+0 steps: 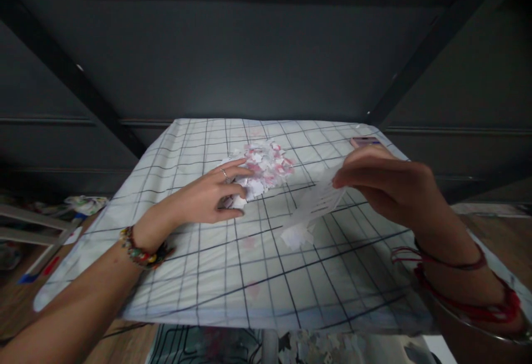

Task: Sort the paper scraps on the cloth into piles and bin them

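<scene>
A heap of torn paper scraps, white with pink bits, lies mid-table. My left hand rests at the heap's left side, fingers spread and slightly curled, touching the nearest scraps. On the right, my right hand pinches a strip of white paper with faint dark printed marks. The strip slants down to the left, held above the cloth. Beneath its lower end sits a small clump of white paper pieces. My right fingertips are partly hidden.
A white tablecloth with dark grid lines covers the table. Behind my right hand lies a phone-like pink-edged object. A dark panelled surface rises beyond the far edge. A pale frame stands on the floor at left.
</scene>
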`<state>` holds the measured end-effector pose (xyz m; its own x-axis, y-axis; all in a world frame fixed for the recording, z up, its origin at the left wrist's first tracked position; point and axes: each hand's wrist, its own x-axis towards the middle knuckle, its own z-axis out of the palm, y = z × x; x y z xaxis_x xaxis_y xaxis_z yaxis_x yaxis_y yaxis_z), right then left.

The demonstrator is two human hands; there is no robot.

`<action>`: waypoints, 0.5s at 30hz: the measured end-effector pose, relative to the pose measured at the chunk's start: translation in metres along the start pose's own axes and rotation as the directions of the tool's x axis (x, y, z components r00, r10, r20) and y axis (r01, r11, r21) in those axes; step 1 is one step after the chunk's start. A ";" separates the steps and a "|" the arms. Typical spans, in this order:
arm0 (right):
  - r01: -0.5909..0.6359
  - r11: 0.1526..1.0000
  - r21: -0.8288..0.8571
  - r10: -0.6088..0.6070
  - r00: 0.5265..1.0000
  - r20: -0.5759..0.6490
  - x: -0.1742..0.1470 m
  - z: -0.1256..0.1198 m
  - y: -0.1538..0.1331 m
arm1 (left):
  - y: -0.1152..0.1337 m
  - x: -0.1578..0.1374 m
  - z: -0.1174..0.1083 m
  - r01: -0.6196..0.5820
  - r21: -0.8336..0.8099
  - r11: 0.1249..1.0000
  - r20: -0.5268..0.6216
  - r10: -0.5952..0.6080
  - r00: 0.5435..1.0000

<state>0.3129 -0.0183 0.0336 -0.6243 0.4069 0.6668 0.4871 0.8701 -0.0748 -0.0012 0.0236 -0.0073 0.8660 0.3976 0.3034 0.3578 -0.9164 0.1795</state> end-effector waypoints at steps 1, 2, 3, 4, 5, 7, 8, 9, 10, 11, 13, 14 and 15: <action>-0.010 1.000 -0.012 0.010 1.000 -0.023 0.000 0.000 0.000 | 0.000 0.000 -0.001 -0.001 0.006 1.000 -0.001 0.001 1.000; -0.017 0.999 -0.035 0.015 0.999 -0.048 0.000 0.001 0.000 | 0.000 0.000 -0.002 0.001 0.012 1.000 -0.004 -0.001 1.000; -0.018 0.997 -0.068 0.013 0.997 -0.076 0.001 0.002 -0.001 | 0.000 0.000 -0.003 0.006 0.019 1.000 -0.009 -0.006 1.000; -0.011 0.994 -0.108 0.001 0.995 -0.098 0.001 0.004 -0.002 | 0.000 0.001 -0.004 0.016 0.025 1.000 -0.015 -0.015 1.000; -0.001 0.989 -0.146 -0.016 0.993 -0.113 0.002 0.007 -0.003 | 0.001 0.001 -0.006 0.026 0.030 0.999 -0.021 -0.025 0.999; 0.026 0.980 -0.197 -0.051 0.991 -0.123 0.003 0.013 -0.006 | 0.000 0.001 -0.009 0.049 0.042 0.998 -0.041 -0.047 0.998; 0.042 0.976 -0.213 -0.069 0.990 -0.123 0.004 0.016 -0.007 | 0.000 0.001 -0.010 0.063 0.051 0.997 -0.054 -0.060 0.997; 0.053 0.973 -0.223 -0.081 0.990 -0.119 0.004 0.018 -0.007 | 0.000 0.000 -0.011 0.080 0.061 0.995 -0.068 -0.076 0.995; 0.059 0.971 -0.231 -0.089 0.989 -0.120 0.004 0.020 -0.008 | -0.001 0.000 -0.012 0.099 0.074 0.992 -0.086 -0.092 0.992; 0.060 0.969 -0.241 -0.092 0.988 -0.126 0.005 0.022 -0.008 | -0.002 0.000 -0.013 0.118 0.086 0.989 -0.105 -0.109 0.988; 0.056 0.965 -0.257 -0.092 0.987 -0.130 0.005 0.024 -0.009 | -0.002 -0.001 -0.013 0.153 0.109 0.982 -0.140 -0.138 0.981; 0.057 0.964 -0.260 -0.092 0.988 -0.124 0.005 0.024 -0.009 | -0.003 -0.001 -0.014 0.173 0.121 0.978 -0.157 -0.153 0.976; 0.060 0.965 -0.256 -0.091 0.990 -0.110 0.005 0.023 -0.010 | -0.003 -0.001 -0.014 0.197 0.132 0.971 -0.176 -0.173 0.969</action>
<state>0.2912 -0.0183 0.0202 -0.5949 0.2933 0.7484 0.5891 0.7925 0.1578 -0.0083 0.0267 0.0044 0.7159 0.5518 0.4278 0.5644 -0.8181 0.1107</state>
